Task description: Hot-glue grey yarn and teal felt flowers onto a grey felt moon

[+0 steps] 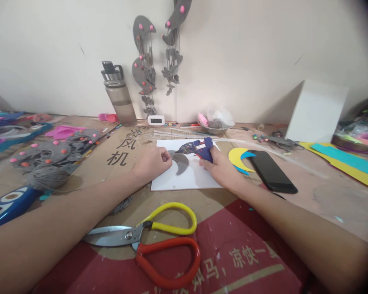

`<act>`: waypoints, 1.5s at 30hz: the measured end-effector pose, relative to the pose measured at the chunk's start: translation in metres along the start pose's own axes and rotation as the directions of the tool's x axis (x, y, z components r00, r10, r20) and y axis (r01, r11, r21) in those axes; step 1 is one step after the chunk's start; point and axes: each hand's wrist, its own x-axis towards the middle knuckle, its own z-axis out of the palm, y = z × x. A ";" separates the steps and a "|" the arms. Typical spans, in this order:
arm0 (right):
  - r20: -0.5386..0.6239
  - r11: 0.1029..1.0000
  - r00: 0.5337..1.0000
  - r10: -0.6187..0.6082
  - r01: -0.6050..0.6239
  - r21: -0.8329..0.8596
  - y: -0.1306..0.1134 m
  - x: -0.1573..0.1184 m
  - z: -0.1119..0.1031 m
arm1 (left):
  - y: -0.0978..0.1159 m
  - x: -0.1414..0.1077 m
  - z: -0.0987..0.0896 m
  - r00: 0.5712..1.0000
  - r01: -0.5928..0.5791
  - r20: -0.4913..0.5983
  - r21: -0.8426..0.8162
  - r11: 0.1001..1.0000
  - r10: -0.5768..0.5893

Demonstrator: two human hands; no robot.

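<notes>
My right hand [219,166] grips a dark blue glue gun [204,149], whose nozzle points left over a grey crescent [181,163]. The crescent lies on a white sheet [162,182] in the middle of the work surface. At the sheet's left part, beside the crescent's upper left end, is my left hand [155,162], its fingers curled together; whatever they pinch is too small to make out. A clear glue stick or tube trails right from behind the gun.
Large scissors [171,232] with yellow and red handles lie in front. Right of the sheet are yellow and blue crescents [236,157] and a black phone [274,171]. A bottle [119,96], small clock [156,120] and bowl [214,130] stand behind; grey felt pieces [58,151] lie left.
</notes>
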 end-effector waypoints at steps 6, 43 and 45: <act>0.042 0.999 0.999 -0.008 0.007 0.033 -0.002 0.001 -0.003 | 0.001 -0.001 -0.001 1.000 0.009 0.001 0.009 1.000 -0.009; -0.009 1.000 1.000 -0.013 0.013 0.001 -0.002 -0.004 0.003 | 0.002 -0.002 -0.001 0.995 -0.096 -0.026 0.059 0.994 0.098; -0.004 1.000 1.000 -0.011 0.011 -0.010 -0.004 -0.004 0.002 | 0.002 -0.003 -0.001 0.995 -0.095 -0.026 0.060 0.994 0.097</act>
